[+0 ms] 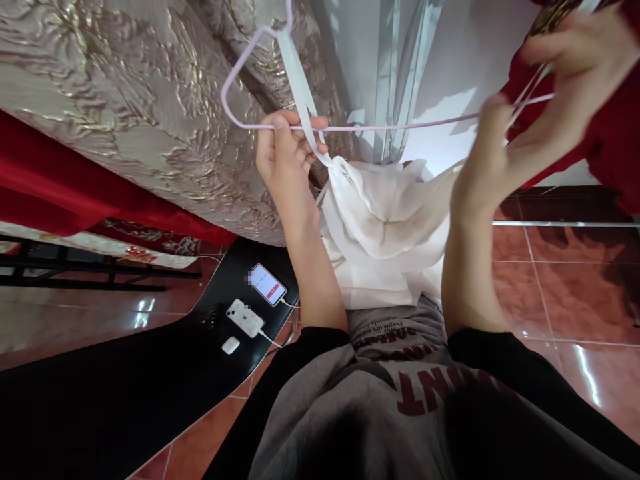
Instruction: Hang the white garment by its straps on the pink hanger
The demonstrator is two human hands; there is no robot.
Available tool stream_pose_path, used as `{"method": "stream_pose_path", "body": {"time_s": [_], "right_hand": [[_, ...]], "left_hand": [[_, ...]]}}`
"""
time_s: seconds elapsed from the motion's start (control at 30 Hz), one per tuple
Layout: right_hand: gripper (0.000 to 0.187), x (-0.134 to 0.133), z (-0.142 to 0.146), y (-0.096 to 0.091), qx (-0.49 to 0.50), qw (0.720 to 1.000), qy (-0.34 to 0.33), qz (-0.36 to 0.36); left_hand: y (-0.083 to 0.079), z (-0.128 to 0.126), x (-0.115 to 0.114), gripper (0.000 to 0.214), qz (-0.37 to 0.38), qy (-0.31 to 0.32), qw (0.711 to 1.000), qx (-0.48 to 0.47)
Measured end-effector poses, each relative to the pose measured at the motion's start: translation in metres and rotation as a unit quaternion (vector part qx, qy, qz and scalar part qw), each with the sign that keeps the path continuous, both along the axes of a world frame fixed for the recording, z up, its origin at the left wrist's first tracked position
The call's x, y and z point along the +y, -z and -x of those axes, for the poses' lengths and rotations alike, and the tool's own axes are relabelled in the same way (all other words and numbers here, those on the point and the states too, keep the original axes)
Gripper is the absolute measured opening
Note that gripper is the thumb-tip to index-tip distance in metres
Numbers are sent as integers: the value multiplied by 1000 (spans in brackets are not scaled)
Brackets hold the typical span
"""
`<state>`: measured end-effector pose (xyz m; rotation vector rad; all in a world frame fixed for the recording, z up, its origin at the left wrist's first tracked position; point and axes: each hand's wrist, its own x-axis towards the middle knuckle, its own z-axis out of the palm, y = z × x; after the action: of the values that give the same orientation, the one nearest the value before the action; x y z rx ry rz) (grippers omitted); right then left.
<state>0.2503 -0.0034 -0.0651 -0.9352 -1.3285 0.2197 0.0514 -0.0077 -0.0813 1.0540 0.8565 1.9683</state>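
Observation:
My left hand [290, 150] is closed around the lower bar of a thin lilac clothes hanger [400, 127], thumb on top. A white strap [297, 73] loops up over the hanger's neck and runs down past my left fingers. From it hangs a white, sheer-looking garment [390, 227], gathered in loose folds before my chest. My right hand [555, 113] is at the hanger's right end, blurred by motion, with the thumb apart from the fingers. Thin white straps [530, 93] cross beside its palm; whether the fingers grip them cannot be made out.
Textured metallic-patterned fabric [125, 100] hangs at left, red cloth [605, 127] at right. A black seat [150, 380] at lower left bears a lit phone [269, 284], a second phone [245, 317] and a small white case [231, 345]. Charging cables run from both phones. Red tiles [575, 287] cover the floor.

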Motion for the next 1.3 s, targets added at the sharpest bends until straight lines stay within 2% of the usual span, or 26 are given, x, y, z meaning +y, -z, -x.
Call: {"method": "stream_pose_path", "body": {"time_s": [0.07, 0.17, 0.23, 0.33, 0.4, 0.5, 0.63, 0.7, 0.8, 0.9, 0.97, 1.03, 1.17, 1.2, 1.3], "right_hand": [[17, 2, 9, 15, -57, 998, -2, -36], [15, 8, 10, 28, -130, 991, -29, -10], [15, 9, 6, 28, -141, 990, -12, 8], [10, 5, 0, 22, -129, 990, 24, 45], [16, 0, 1, 18, -132, 989, 33, 62], [19, -6, 6, 15, -143, 987, 33, 63], [21, -8, 8, 16, -142, 987, 21, 67], [19, -8, 6, 16, -145, 987, 12, 66], [17, -8, 4, 17, -153, 986, -3, 70], [17, -9, 5, 18, -158, 985, -9, 69], [18, -9, 7, 19, -165, 984, -9, 72], [19, -10, 8, 19, -170, 982, -10, 77], [22, -12, 10, 19, -174, 982, -13, 76], [22, -14, 10, 18, -175, 982, -15, 75], [23, -19, 12, 15, -185, 978, -50, 82]], "left_hand": [[1, 2, -3, 22, 10, 13, 1000, 14], [5, 18, -10, 9, 51, 80, 994, 48], [9, 34, -16, 15, 74, 139, 983, 98], [8, 50, -28, 25, 41, 136, 976, 167], [-1, 48, -38, 32, 33, 143, 970, 193], [-27, 31, -50, 31, 17, 170, 966, 194], [-63, 18, -47, 47, -15, 172, 984, 55], [-69, 20, -40, 49, -43, 133, 990, -10], [-53, 25, -26, 30, -87, -21, 995, -32], [-23, 27, -14, 38, -53, -203, 978, -8], [-6, 28, -9, 40, -24, -265, 964, 7], [3, 28, -6, 38, -26, -249, 968, 7], [4, 23, -7, 40, -47, -57, 997, -33], [3, 20, -8, 40, -40, -36, 997, -48], [-1, 11, -10, 32, 10, -29, 996, -79]]}}
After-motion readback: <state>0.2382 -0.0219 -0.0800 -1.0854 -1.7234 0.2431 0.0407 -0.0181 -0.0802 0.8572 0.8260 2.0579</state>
